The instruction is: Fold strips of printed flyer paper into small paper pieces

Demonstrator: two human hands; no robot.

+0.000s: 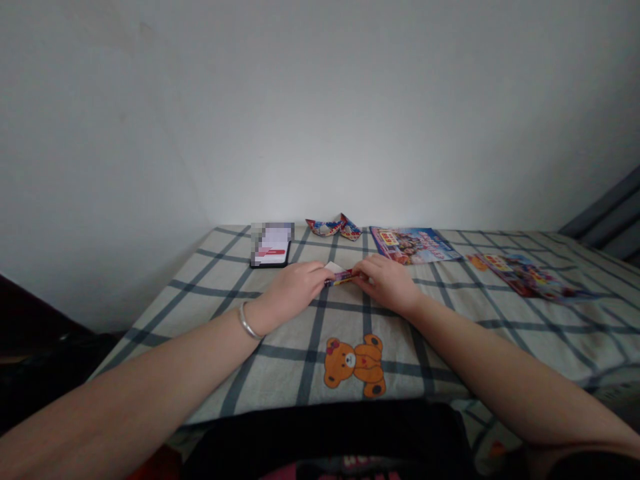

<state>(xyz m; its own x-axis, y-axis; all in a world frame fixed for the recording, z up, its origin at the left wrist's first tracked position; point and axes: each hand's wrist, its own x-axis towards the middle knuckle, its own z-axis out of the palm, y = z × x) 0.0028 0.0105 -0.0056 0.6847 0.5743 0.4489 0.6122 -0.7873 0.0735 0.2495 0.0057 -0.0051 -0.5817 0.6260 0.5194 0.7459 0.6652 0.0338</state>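
Note:
A small piece of colourful printed paper [342, 277], folded into a narrow strip with a white part showing behind, lies low over the checked cloth. My left hand [299, 287] pinches its left end, a silver bangle on the wrist. At the other end, the fingers of my right hand [387, 283] close on the same paper. The fingertips hide both ends. Just beyond my hands sit folded, pointed paper pieces [327, 228] with similar red and blue print.
A phone [273, 245] with a lit screen lies at the back left. Two colourful printed sheets, a nearer-the-wall leaflet [415, 245] and another leaflet [535, 277], lie to the right. The checked tablecloth [240, 387] bears a printed bear [355, 365]. A white wall [320, 120] borders the back.

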